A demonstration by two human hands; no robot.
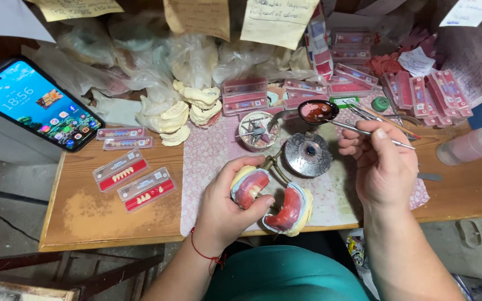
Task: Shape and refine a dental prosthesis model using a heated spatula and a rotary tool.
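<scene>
- Left hand (224, 203) fingers clamp the hinged denture model (271, 200) at the desk's (85, 214) front edge — pink wax rims laid, few teeth visible.
- Right hand (383, 164) fingers pinch a thin metal tool (364, 131) by the wax spoon (318, 111) — setting judged early.

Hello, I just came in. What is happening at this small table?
A person is at work on denture models at a wooden table. The left hand holds a hinged pair of plaster models with pink wax, opened like a book. The right hand holds a thin metal tool whose end reaches a spoon of melted red wax, above a small round metal burner. Cards of artificial teeth lie at the left, near a phone.
</scene>
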